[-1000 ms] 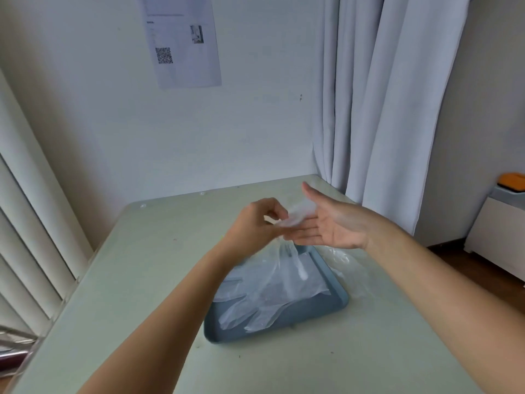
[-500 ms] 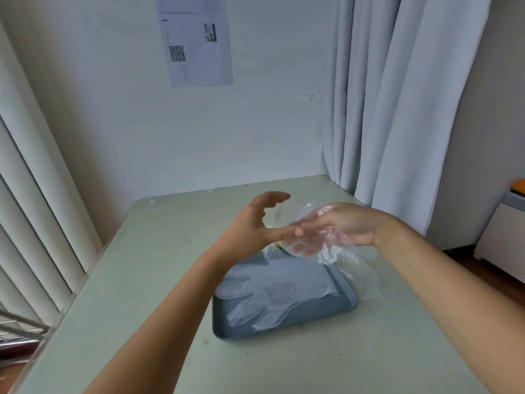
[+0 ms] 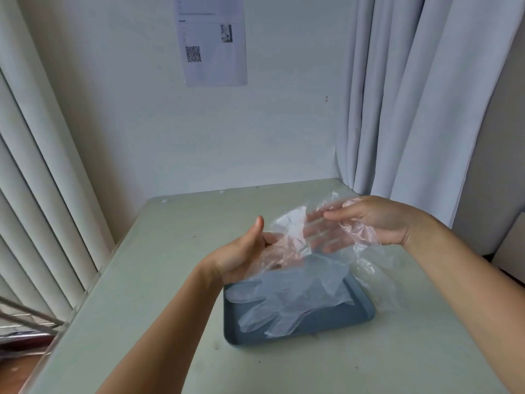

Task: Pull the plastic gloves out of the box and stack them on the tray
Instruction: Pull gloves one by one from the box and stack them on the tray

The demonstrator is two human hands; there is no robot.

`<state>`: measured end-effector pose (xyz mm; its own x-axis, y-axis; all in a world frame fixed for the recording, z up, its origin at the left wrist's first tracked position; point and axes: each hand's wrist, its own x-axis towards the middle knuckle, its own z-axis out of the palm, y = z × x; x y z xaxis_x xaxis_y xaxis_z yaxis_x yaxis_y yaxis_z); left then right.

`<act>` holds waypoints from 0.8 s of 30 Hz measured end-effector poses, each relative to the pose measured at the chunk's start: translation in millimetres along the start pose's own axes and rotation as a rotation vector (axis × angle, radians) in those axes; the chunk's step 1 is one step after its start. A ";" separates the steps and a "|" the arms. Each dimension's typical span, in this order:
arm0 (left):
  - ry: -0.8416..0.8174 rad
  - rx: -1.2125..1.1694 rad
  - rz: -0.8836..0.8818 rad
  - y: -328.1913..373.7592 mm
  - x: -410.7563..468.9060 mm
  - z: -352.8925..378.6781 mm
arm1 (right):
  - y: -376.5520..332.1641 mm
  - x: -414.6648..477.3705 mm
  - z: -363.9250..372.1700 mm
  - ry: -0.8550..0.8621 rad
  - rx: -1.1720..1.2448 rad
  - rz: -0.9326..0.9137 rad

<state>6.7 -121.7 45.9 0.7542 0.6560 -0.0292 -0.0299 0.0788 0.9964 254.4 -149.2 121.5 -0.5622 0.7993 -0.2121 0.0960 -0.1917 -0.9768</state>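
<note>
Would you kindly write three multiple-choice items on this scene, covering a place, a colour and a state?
1. Where is the tray? A on the floor; B on the table; C on a chair.
2. What colour is the tray? A red; B yellow; C blue-grey.
3. The crumpled plastic glove is: A held in the air; B flat on the table; C inside a box.
Answers: B, it rests on the table; C, its rim is blue-grey; A, it hangs between the left hand and right hand, above the tray.

left hand grips glove draped over right hand.
</note>
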 end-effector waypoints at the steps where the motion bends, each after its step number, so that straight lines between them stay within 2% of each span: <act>1: 0.011 -0.015 -0.002 -4.8 -0.5 -3.3 | 1.3 2.9 -1.5 0.018 0.071 -0.001; 6: 0.233 -0.098 -0.019 -11.5 -0.6 -7.6 | 10.8 20.5 -13.6 0.114 0.258 0.013; 9: 0.331 -0.091 -0.123 -8.8 -1.7 -12.1 | 25.0 32.7 -21.7 0.182 0.221 0.099; 12: 0.371 0.054 -0.262 -14.7 -0.9 -15.9 | 51.7 47.6 -28.6 0.272 0.139 0.193; 18: 0.491 0.343 -0.385 -36.7 2.5 -12.0 | 101.4 74.1 -31.9 0.493 -0.237 0.267; 20: 0.580 0.319 -0.301 -47.5 2.9 -12.4 | 108.0 77.5 -31.7 0.497 -0.390 0.329; 21: 0.579 0.196 -0.253 -49.6 2.7 -15.0 | 109.4 78.3 -31.6 0.493 -0.462 0.350; 22: 0.430 0.318 -0.371 -52.6 5.5 -19.8 | 111.4 79.3 -31.5 0.485 -0.521 0.359; 23: 0.384 0.611 -0.237 -60.3 4.0 -25.4 | 113.2 80.3 -31.4 0.480 -0.576 0.358; 24: 0.403 0.661 -0.231 -61.9 4.1 -28.3 | 115.1 81.2 -30.8 0.477 -0.626 0.347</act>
<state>-6.9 -102.6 -18.2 0.3962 0.9074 -0.1406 0.5865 -0.1323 0.7990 245.1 -88.8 -9.1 -0.0252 0.9345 -0.3551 0.7127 -0.2323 -0.6619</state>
